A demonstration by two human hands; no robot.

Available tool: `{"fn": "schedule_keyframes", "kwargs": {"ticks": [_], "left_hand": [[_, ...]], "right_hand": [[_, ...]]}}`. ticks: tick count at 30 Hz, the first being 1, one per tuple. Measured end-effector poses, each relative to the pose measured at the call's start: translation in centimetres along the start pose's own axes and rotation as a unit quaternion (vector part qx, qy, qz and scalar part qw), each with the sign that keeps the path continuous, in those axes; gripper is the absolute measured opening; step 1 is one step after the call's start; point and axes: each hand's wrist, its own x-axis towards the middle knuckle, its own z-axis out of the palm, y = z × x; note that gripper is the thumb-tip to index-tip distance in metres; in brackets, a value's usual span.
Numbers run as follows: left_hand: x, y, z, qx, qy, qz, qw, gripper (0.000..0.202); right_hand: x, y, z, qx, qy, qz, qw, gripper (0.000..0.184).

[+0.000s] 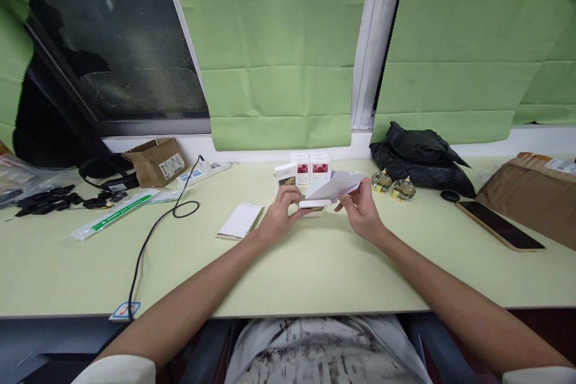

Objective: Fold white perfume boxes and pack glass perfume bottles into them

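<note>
My left hand [282, 211] is closed round a small white carton [315, 204] just above the table. A white sheet of thin card or paper [338, 186] is pinched in my right hand [362, 212], its left end right at the carton's top. Whether the sheet is joined to the carton, I cannot tell. Behind my left hand stands a white box with a dark picture [287, 176]. Beyond it are small white boxes with red pictures [320, 167]. A flattened white carton [240, 220] lies left of my left hand.
Two round glass bottles [403, 189] with gold parts stand to the right. Behind them lies a black plastic bag [420, 159]. Farther right are a phone [499, 226] and a large cardboard box [531, 198]. On the left, a black cable [155, 229] runs over the table from a power strip [207, 173].
</note>
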Motion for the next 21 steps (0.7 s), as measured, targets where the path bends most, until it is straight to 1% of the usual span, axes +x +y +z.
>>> {"fn": "schedule_keyframes", "kwargs": {"ticks": [1, 3, 5, 7, 9, 10, 14, 18, 21], "left_hand": [[0.0, -0.1, -0.1, 0.001, -0.005, 0.004, 1.000, 0.026], [-0.2, -0.3, -0.2, 0.011, -0.036, 0.005, 0.999, 0.018], [-0.6, -0.4, -0.3, 0.019, -0.071, -0.014, 0.997, 0.015], [-0.9, -0.5, -0.2, 0.020, -0.087, -0.041, 0.995, 0.016], [-1.1, -0.4, -0.1, 0.016, -0.084, -0.050, 0.995, 0.016], [-1.1, -0.4, 0.0, 0.012, -0.082, -0.045, 0.996, 0.015], [-0.9, -0.3, 0.1, 0.013, -0.057, 0.012, 0.998, 0.014], [-0.5, 0.0, 0.0, 0.029, -0.019, 0.053, 0.998, 0.025], [-0.2, 0.1, -0.1, 0.022, -0.002, 0.092, 0.996, 0.033]], "right_hand": [[0.0, 0.1, -0.1, -0.006, -0.009, 0.002, 1.000, 0.034], [-0.1, 0.2, -0.2, -0.020, -0.025, 0.006, 0.999, 0.034], [-0.2, 0.2, -0.3, -0.040, -0.037, 0.010, 0.998, 0.034], [-0.3, 0.1, -0.5, -0.063, -0.047, 0.018, 0.997, 0.034], [-0.3, 0.0, -0.6, -0.088, -0.056, 0.023, 0.994, 0.034], [-0.3, -0.2, -0.7, -0.101, -0.061, 0.023, 0.993, 0.033], [-0.3, -0.6, -0.5, -0.158, -0.080, 0.002, 0.984, 0.025], [-0.3, -0.9, -0.2, -0.211, -0.087, -0.055, 0.972, 0.021], [-0.1, -1.3, -0.1, -0.229, -0.108, -0.100, 0.962, 0.019]]}}
